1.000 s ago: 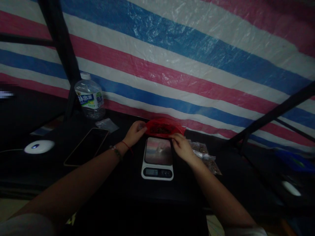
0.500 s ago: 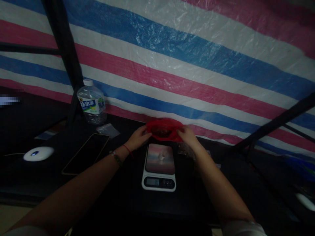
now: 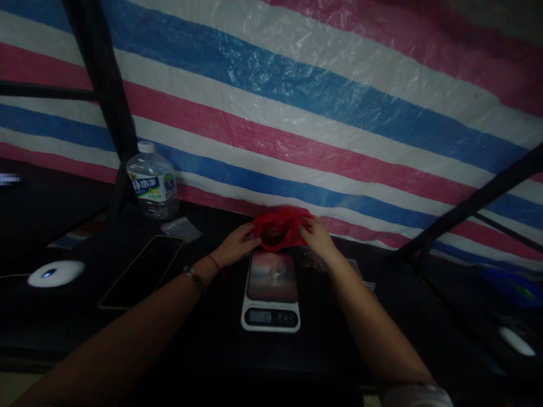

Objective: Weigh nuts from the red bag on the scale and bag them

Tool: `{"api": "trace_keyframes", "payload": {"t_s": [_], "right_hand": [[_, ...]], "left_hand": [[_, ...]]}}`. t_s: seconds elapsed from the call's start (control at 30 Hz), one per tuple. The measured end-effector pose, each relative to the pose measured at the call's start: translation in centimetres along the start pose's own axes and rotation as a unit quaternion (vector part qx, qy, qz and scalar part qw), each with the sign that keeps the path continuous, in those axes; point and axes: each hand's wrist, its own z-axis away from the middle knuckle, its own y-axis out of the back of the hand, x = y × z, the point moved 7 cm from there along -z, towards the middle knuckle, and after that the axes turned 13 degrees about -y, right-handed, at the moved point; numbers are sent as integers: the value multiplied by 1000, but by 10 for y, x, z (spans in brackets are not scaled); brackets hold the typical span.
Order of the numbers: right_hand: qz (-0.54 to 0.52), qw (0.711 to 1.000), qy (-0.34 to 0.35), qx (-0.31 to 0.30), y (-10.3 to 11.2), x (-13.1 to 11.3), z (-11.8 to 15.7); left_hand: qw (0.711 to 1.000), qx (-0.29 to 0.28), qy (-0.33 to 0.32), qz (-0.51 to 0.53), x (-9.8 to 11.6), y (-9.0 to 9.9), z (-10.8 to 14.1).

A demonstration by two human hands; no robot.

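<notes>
A red plastic bag (image 3: 282, 217) lies behind the scale, its mouth open towards me and dark, unclear contents inside. My left hand (image 3: 240, 243) grips the bag's left edge between thumb and fingers. On the opposite side, my right hand (image 3: 314, 233) pinches the right part of its rim. Just in front stands a white digital scale (image 3: 270, 319) with a shiny plate that shows a pale reflection or small clear item; its display is too blurred to read. Small clear bags (image 3: 311, 259) with brownish contents lie beside and partly under my right forearm.
An empty clear bottle (image 3: 153, 183) stands at the back left, near a small clear bag (image 3: 182, 229). A phone (image 3: 142, 272) and a white mouse-shaped device (image 3: 56, 273) lie left. Dark frame bars and a striped sheet (image 3: 297, 130) rise behind the black table (image 3: 263, 367).
The bag's mouth has tipped towards me and changed shape, and the bag is now closer to the scale's back edge. Both hands still hold it. The whole view has shifted slightly.
</notes>
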Motion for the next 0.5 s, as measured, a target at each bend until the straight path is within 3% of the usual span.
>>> {"api": "trace_keyframes", "payload": {"t_s": [0.1,0.2,0.23,0.27,0.4,0.5], "right_hand": [[66,998,-10,-8,8,4,7],[83,992,4,91,32,-11,19],[74,992,21,96,34,-20,22],[65,995,46,64,30,-31,24],[84,975,99,-178,-21,-57,23],[117,965,90,-219,-51,-53,7]], "left_hand": [[998,-36,24,-46,-10,0,6],[998,-25,38,-53,-19,2,11],[998,-23,36,-47,-21,2,12],[998,-25,31,-40,-21,1,13],[998,-46,-2,-34,-20,-2,12],[997,-51,-18,-55,-20,-1,12]]}}
